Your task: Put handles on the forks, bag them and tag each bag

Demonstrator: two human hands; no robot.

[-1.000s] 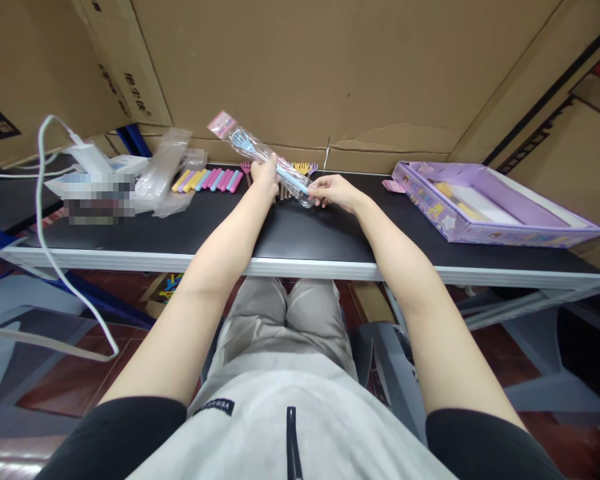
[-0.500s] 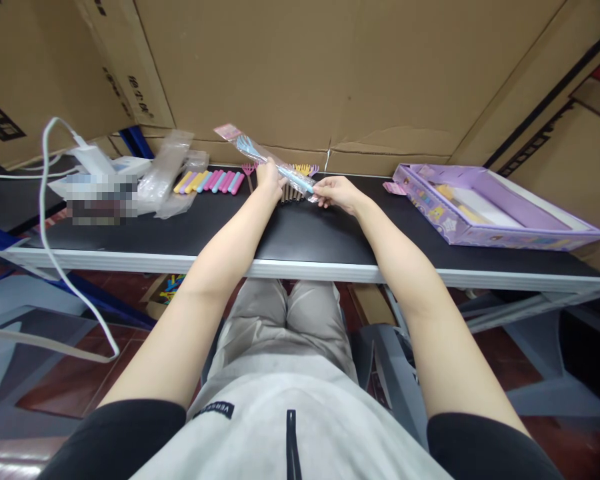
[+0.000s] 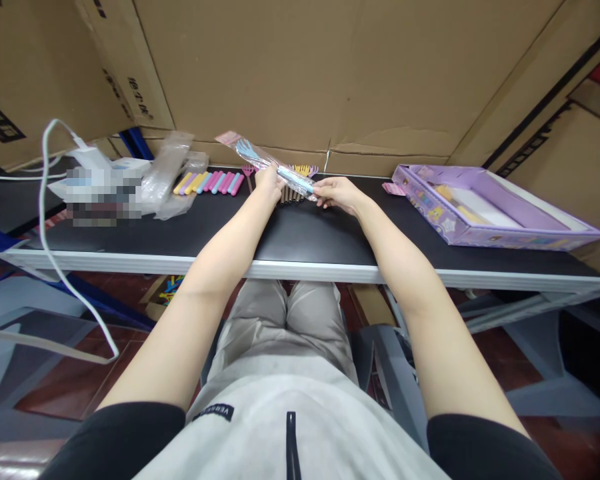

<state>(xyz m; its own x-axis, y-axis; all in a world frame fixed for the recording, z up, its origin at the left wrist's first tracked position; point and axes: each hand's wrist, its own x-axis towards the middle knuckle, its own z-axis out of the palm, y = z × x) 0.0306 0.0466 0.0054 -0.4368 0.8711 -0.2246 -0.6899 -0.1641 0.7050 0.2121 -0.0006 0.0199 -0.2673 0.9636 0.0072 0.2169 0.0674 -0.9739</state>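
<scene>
A light-blue back scratcher lies slantwise inside a clear plastic bag with a pink header, held a little above the table. My left hand is closed around the middle of the bag, below the claw-shaped head. My right hand pinches the lower right end of the bag, at the handle tip. Behind and under the bag, more back scratchers with pink, yellow and purple claws lie in a row, partly hidden by the bag and my left hand.
Several coloured handles lie in a row at left, beside clear plastic bags. A white cable loops over the table's left edge. At right stands a purple open box with a pink card beside it. Cardboard walls the back.
The bag's upper left end has dipped slightly, and my left hand has shifted a little downward with it. My right hand stays at the handle end.
</scene>
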